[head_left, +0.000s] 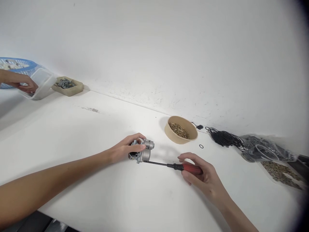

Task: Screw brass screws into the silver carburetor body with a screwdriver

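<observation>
A small grey metal part rests on the white table, and my left hand is closed around its left side. My right hand grips the red handle of a screwdriver. The screwdriver's black shaft lies level and points left, with its tip at the lower right of the metal part.
A tan paper bowl of small brass screws stands behind the hands. Black rubber rings and plastic bags of parts lie at the right. At far left another person's hand touches a clear container, beside a tan tray and a blue basket.
</observation>
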Available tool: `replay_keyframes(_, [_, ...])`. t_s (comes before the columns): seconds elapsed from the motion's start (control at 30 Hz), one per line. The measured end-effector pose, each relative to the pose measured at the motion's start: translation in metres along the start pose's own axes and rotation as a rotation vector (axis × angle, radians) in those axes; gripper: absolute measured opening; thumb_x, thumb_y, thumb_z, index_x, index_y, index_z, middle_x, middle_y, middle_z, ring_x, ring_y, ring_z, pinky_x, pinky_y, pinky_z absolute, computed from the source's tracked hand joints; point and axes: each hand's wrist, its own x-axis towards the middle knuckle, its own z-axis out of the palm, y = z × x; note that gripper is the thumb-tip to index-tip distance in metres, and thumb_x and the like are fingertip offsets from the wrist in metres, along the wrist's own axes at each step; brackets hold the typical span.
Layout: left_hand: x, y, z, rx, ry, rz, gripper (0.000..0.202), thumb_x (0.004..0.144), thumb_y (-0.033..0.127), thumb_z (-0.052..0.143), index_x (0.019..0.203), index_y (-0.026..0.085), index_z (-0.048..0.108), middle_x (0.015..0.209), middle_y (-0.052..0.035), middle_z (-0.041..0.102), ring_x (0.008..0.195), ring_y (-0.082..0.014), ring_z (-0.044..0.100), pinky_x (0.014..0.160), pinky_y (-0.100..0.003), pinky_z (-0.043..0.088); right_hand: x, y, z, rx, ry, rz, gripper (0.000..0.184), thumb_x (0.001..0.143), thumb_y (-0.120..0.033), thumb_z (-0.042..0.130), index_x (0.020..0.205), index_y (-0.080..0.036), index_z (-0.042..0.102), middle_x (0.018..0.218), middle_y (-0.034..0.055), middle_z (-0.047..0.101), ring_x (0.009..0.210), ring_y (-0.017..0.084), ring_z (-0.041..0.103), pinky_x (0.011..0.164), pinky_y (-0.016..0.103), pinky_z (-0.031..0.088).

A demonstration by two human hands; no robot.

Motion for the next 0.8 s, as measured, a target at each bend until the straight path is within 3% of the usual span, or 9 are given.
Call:
replay_keyframes(0.17, [-0.0011,0.0019,0.0024,0.024,0.014,0.044,0.032,0.094,0.05,0.057,0.107,0.021,0.062,0.091,-0.0039,0.055,0.076,-0.0153,0.048,0.065,-0.029,0.037,0.0001,-0.0016,0.0038,-0.05,0.053,0.008,0.033,0.09,-0.054,0.063,0.089,-0.021,0.066,0.058,-0.0014,0.05,0.05,0.013,0.046,0.053,0.028,0.041])
replay_keyframes(0.23, [-0.0007,0.0017,0.0028,0.027,0.026,0.05,0.032,0.093,0.049,0.058,0.106,0.02,0.062,0.09,-0.0041,0.055,0.075,-0.0157,0.048,0.065,-0.029,0.037,0.0005,-0.0015,0.005,-0.083,0.077,-0.009,0.035,0.09,-0.055,0.062,0.088,-0.02,0.067,0.064,0.0015,0.055,0.052,0.013,0.047,0.051,0.028,0.041])
replay_keyframes(0.33, [-0.0007,0.0009,0.0025,0.023,0.024,0.045,0.034,0.093,0.051,0.057,0.107,0.02,0.062,0.089,-0.0046,0.055,0.074,-0.0162,0.049,0.064,-0.029,0.038,0.0008,-0.0006,0.0043,-0.063,0.061,-0.049,0.038,0.079,-0.055,0.074,0.097,-0.022,0.068,0.086,0.006,0.062,0.055,0.011,0.046,0.048,0.025,0.038])
replay_keyframes(0.4, [-0.0011,0.0007,0.0022,0.026,0.017,0.049,0.035,0.094,0.052,0.056,0.107,0.02,0.062,0.088,-0.0043,0.056,0.073,-0.0161,0.049,0.064,-0.03,0.038,0.0011,0.0,0.0037,-0.037,0.043,-0.031,0.039,0.079,-0.054,0.075,0.098,-0.021,0.066,0.078,0.0036,0.06,0.053,0.011,0.044,0.048,0.025,0.037])
replay_keyframes(0.53, [-0.0016,0.0013,0.0024,0.02,0.007,0.06,0.035,0.095,0.051,0.054,0.106,0.019,0.062,0.086,-0.0039,0.056,0.073,-0.0159,0.047,0.064,-0.029,0.035,0.0019,0.0006,0.0061,-0.058,0.059,0.029,0.037,0.093,-0.055,0.058,0.086,-0.019,0.065,0.058,-0.0015,0.049,0.048,0.011,0.042,0.048,0.026,0.036])
replay_keyframes(0.7, [-0.0004,0.0015,0.0037,-0.003,0.004,0.067,0.036,0.096,0.051,0.053,0.104,0.017,0.062,0.087,-0.0046,0.055,0.072,-0.0154,0.048,0.062,-0.029,0.035,0.0006,0.002,0.0053,-0.053,0.045,-0.061,0.037,0.079,-0.054,0.075,0.095,-0.021,0.067,0.078,0.0028,0.058,0.055,0.011,0.046,0.047,0.024,0.035])
replay_keyframes(0.8, [0.0,0.0011,0.0041,-0.008,0.003,0.065,0.036,0.095,0.051,0.053,0.104,0.017,0.062,0.085,-0.0042,0.055,0.07,-0.0152,0.048,0.061,-0.028,0.036,-0.0003,0.0016,0.003,-0.063,0.021,-0.02,0.035,0.085,-0.054,0.07,0.097,-0.021,0.067,0.065,-0.0009,0.05,0.051,0.011,0.042,0.047,0.025,0.034])
